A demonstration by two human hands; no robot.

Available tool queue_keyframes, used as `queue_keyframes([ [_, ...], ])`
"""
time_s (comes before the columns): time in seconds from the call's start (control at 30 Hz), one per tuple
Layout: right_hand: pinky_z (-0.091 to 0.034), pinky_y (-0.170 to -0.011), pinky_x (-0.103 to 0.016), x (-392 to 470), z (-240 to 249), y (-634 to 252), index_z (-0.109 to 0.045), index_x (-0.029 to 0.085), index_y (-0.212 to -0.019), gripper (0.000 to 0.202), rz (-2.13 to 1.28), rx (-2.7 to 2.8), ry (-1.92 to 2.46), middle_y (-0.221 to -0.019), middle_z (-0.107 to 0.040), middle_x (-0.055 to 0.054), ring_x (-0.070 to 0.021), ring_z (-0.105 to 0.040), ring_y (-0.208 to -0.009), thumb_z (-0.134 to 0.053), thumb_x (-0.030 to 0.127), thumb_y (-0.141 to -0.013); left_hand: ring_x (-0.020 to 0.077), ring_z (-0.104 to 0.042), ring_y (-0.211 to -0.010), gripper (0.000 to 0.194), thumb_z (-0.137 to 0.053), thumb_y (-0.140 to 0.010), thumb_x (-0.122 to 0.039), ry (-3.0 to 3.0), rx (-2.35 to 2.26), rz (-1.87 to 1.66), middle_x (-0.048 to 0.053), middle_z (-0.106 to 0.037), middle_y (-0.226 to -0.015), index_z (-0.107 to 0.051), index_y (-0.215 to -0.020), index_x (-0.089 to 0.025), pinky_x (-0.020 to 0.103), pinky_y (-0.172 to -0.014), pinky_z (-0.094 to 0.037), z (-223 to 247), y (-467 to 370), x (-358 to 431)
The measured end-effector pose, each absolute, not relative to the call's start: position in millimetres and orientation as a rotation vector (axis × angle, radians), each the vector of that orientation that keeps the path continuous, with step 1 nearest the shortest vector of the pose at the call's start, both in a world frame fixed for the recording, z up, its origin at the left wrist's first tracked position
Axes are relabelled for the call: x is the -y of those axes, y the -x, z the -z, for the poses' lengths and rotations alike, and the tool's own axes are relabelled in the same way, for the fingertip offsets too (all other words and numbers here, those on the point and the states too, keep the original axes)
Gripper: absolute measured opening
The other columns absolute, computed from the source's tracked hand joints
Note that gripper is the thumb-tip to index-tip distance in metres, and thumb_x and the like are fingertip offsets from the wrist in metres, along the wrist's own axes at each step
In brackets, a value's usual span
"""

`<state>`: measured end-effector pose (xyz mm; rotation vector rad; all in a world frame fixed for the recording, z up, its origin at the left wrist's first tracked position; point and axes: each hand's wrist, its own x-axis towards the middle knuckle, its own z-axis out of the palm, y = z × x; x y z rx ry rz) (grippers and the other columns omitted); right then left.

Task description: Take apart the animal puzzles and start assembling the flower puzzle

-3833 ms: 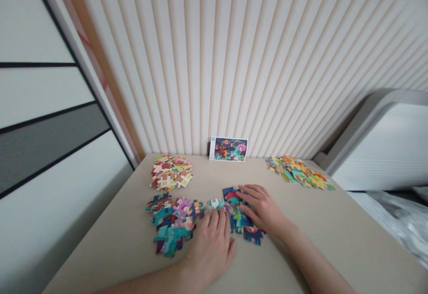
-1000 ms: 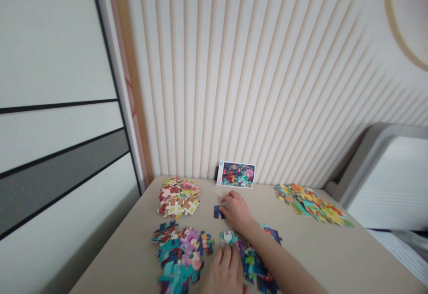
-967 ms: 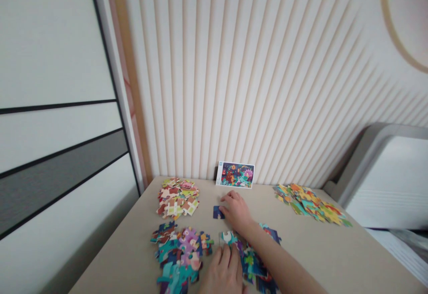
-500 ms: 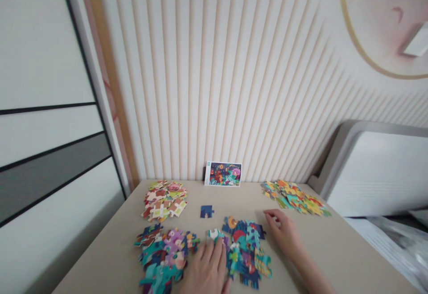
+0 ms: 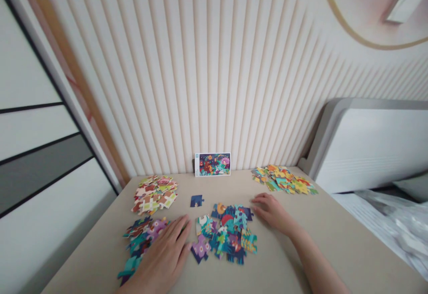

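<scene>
My left hand [image 5: 167, 251] lies palm down with its fingers stretched out, over the right side of a pile of dark, teal and purple jigsaw pieces [image 5: 136, 244]. Part of that pile is hidden under it. By its thumb is a purple jigsaw piece [image 5: 201, 248], at the lower left of a second group of jigsaw pieces [image 5: 230, 229] in blue, teal and red. My right hand [image 5: 270, 210] rests on the table just right of this group, fingers loosely extended and holding nothing visible. A single dark blue jigsaw piece [image 5: 196, 201] lies beyond both hands.
A picture card [image 5: 214, 165] leans against the ribbed wall [image 5: 200, 71] at the table's back edge. Pink and green pieces [image 5: 155, 193] are heaped at the back left, yellow and orange ones [image 5: 284, 180] at the back right. A bed headboard [image 5: 371, 147] stands right of the table [image 5: 284, 271].
My left hand has shifted left from the middle group onto the left pile, uncovering the purple piece. My right hand's fingers have loosened and lowered to the table. The view has tilted and turned slightly.
</scene>
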<state>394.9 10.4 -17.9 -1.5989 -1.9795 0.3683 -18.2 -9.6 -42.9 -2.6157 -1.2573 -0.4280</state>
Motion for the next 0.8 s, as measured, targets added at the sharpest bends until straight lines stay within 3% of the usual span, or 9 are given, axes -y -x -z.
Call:
queue_keyframes([
  [0.2, -0.039, -0.107, -0.048, -2.3, 10.6, -391.7, -0.072, 0.032, -0.12, 0.037, -0.485, 2.059, 1.647, -0.134, -0.06, -0.01, -0.0304, -0.055, -0.124, -0.066, 0.047, -0.087, 0.0249, -0.05, -0.134, 0.047, -0.044, -0.101, -0.034, 2.651, 1.232, 0.396, 0.007, -0.05, -0.149, -0.046, -0.147, -0.025, 0.041, -0.112, -0.04, 38.3, 34.9, 6.6],
  [0.4, -0.033, -0.111, -0.052, -5.5, 15.3, -391.9, -0.07, 0.033, -0.123, 0.042, -0.495, 2.115, 1.69, -0.14, -0.055, -0.01, -0.0326, -0.049, -0.13, -0.067, 0.05, -0.085, 0.0294, -0.05, -0.131, 0.04, -0.047, -0.1, -0.034, 2.65, 1.179, 0.434, 0.012, -0.058, -0.139, -0.058, -0.134, -0.017, 0.05, -0.113, -0.037, 16.5, 19.1, 4.2],
  [0.53, -0.033, -0.112, -0.05, -7.6, 15.2, -394.3, -0.068, 0.032, -0.127, 0.046, -0.516, 2.128, 1.721, -0.142, -0.053, -0.01, -0.032, -0.048, -0.132, -0.065, 0.052, -0.086, 0.0258, -0.056, -0.122, 0.033, -0.048, -0.098, -0.026, 2.777, 1.085, 0.559, 0.009, -0.064, -0.128, -0.061, -0.128, -0.021, 0.047, -0.111, -0.042, 0.6, -10.6, 5.8],
  [0.8, -0.032, -0.112, -0.051, -3.5, 9.9, -390.4, -0.068, 0.035, -0.126, 0.044, -0.525, 2.141, 1.712, -0.144, -0.052, -0.009, -0.0324, -0.046, -0.134, -0.063, 0.054, -0.087, 0.0243, -0.055, -0.124, 0.034, -0.052, -0.095, -0.02, 2.929, 1.049, 0.61, 0.006, -0.062, -0.13, -0.061, -0.128, -0.024, 0.043, -0.109, -0.045, 12.7, -12.3, 20.8],
])
